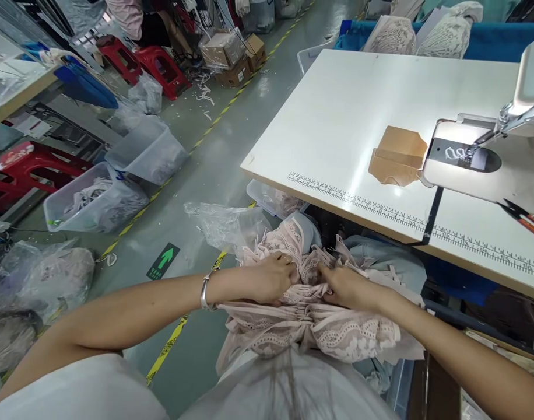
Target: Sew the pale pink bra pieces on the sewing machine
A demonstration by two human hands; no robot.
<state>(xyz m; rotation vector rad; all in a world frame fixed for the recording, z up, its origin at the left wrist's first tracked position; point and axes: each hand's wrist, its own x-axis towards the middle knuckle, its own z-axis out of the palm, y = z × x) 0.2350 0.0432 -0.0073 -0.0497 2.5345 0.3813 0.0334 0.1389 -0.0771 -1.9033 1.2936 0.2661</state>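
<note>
- The left hand (267, 279) has its fingers curled closed on a bunch of pale pink lace fabric (299, 315); the fingertips are partly hidden in the folds.
- The right hand (348, 286), just across from it, pinches the same gathered fabric between thumb and fingers, its gap narrow.
- The lace fabric lies heaped at the person's lap, in front of the near edge of the white desk (328, 116), with scalloped bands and gathered pleats showing between and below the hands.
- A silver bracelet (204, 291) circles the left wrist.
- Blue-grey cloth (380, 254) lies beyond the right hand, partly under the desk's edge.
- A clear plastic bag (227, 224) is beyond the left hand, near a plastic bin (271, 198) that is partly under the desk.
- On the desk, a torn piece of cardboard (398, 156) lies just left of the sewing machine (529, 76), and orange-handled snips (527, 220) lie nearer the person.
- A printed ruler scale (358, 201) runs along the desk's near edge.
- On the floor to the left are a green arrow sign (162, 261), clear tubs (94, 198) and red stools (39, 163).
</note>
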